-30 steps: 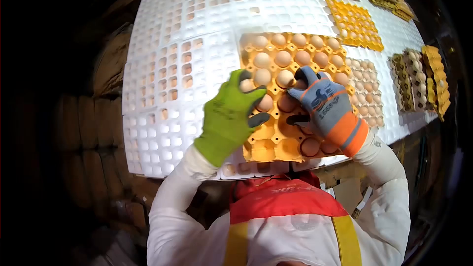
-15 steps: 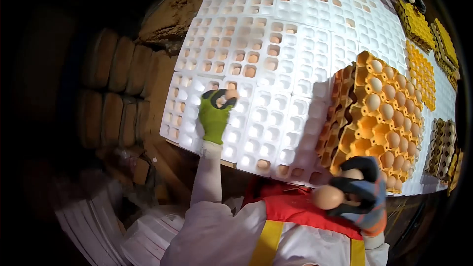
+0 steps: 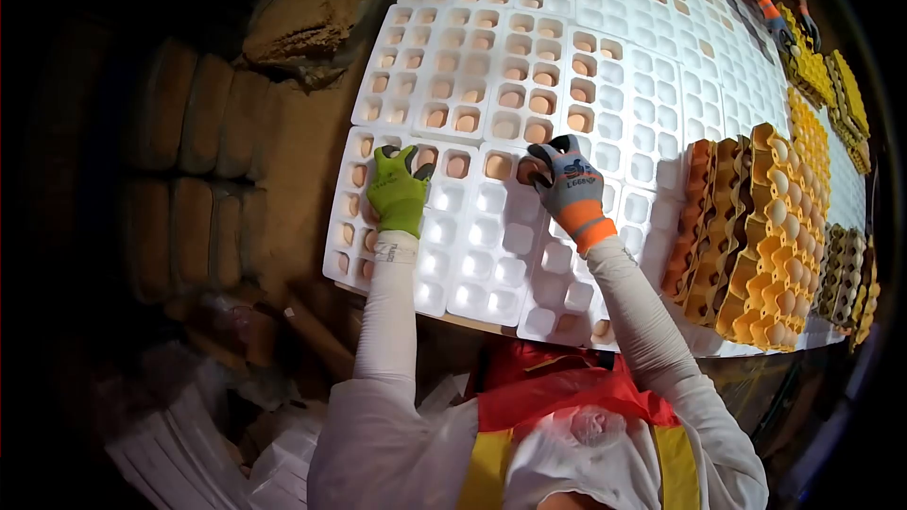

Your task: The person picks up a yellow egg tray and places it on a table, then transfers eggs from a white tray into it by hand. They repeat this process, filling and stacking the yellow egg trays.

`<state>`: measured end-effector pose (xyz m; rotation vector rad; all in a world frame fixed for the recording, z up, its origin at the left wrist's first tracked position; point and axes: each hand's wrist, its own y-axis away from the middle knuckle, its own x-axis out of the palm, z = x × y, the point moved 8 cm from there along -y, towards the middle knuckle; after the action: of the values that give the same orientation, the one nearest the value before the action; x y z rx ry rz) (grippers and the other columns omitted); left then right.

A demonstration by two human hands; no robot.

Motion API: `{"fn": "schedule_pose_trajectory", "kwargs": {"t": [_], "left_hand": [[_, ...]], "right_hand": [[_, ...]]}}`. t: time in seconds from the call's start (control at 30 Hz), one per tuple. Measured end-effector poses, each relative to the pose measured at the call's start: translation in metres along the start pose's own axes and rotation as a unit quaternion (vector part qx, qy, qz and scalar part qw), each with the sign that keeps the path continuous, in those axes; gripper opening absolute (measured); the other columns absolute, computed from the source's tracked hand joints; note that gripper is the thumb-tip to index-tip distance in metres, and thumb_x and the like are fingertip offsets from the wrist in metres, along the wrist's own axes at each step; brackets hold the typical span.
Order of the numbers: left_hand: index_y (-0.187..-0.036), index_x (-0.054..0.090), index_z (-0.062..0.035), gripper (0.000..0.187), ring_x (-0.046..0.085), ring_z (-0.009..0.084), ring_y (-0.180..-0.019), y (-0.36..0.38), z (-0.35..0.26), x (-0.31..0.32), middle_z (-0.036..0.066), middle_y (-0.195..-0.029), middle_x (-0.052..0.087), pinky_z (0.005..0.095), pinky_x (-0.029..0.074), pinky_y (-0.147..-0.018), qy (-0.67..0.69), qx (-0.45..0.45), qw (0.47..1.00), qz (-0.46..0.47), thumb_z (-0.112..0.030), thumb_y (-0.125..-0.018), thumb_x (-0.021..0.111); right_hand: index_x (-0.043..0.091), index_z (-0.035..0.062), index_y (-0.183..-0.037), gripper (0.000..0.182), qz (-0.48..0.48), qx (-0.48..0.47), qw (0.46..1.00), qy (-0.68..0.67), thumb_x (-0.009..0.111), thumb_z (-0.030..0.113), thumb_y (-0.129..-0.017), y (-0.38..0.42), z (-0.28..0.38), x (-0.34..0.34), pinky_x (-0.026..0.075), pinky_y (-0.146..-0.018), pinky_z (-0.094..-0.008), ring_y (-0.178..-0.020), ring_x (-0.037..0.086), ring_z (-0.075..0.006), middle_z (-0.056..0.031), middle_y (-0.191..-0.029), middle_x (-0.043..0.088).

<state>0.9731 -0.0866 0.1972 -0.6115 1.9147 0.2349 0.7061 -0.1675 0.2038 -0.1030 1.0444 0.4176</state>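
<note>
White foam trays (image 3: 430, 295) with square pockets cover the table, many pockets holding brown eggs (image 3: 465, 120). My left hand (image 3: 397, 194), in a green glove with dark fingertips, is over the near-left tray, fingers apart and no egg visible in them. Farther right, my right hand (image 3: 573, 187), in a grey and orange glove, reaches over a tray with its fingers closed around an egg (image 3: 526, 170). The gloved fingers partly hide that egg, and whether a second one is in the hand cannot be seen. An egg in a pocket (image 3: 498, 166) sits just left of it.
Tilted orange pulp egg trays (image 3: 756, 297), partly filled with eggs, stand on the right. Beyond are yellow egg trays (image 3: 811, 71) and grey ones (image 3: 836, 269). Another person's gloved hand (image 3: 780, 33) is at the far right. Stacked sacks (image 3: 203, 123) lie on the left.
My right hand has moved left and forward from beside the orange trays, carrying eggs to the foam trays. My left hand no longer shows the egg it held. The view has shifted.
</note>
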Motion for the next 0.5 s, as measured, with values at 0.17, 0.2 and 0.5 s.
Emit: {"fn": "schedule_pose_trajectory", "kwargs": {"t": [0.17,0.2,0.5], "left_hand": [[-0.129,0.066,-0.0089,0.04,0.068,0.0283,-0.103,0.032,-0.018,-0.01,0.01,-0.121,0.068,0.0334,0.055,-0.083,0.254,0.122,0.959,0.024,-0.01,-0.089,0.071],[-0.129,0.066,-0.0084,0.042,0.068,0.0253,-0.102,0.047,-0.033,-0.008,0.01,-0.122,0.068,0.0323,0.054,-0.082,0.179,0.157,0.97,0.056,-0.007,-0.088,0.071],[-0.121,0.072,-0.0086,0.037,0.062,0.0363,-0.103,0.036,-0.022,0.012,0.015,-0.107,0.07,0.0453,0.044,-0.097,0.004,0.215,0.977,-0.007,-0.002,-0.088,0.055]], "right_hand": [[0.063,0.0324,-0.129,0.044,0.086,-0.142,0.985,-0.042,0.072,0.028,-0.086,0.01,0.051,0.064,0.056,-0.085,-0.0451,-0.104,0.066,-0.0339,-0.0096,-0.122,0.059],[0.063,0.0308,-0.129,0.044,0.063,-0.132,0.987,-0.062,0.072,0.027,-0.086,0.011,0.051,0.06,0.056,-0.084,-0.0448,-0.104,0.065,-0.0328,-0.0094,-0.119,0.06],[0.063,0.011,-0.1,0.032,-0.106,-0.266,0.949,-0.134,0.067,0.006,-0.069,0.041,0.045,0.042,0.046,-0.08,-0.0476,-0.09,0.057,-0.0368,-0.0131,-0.094,0.061]]}}
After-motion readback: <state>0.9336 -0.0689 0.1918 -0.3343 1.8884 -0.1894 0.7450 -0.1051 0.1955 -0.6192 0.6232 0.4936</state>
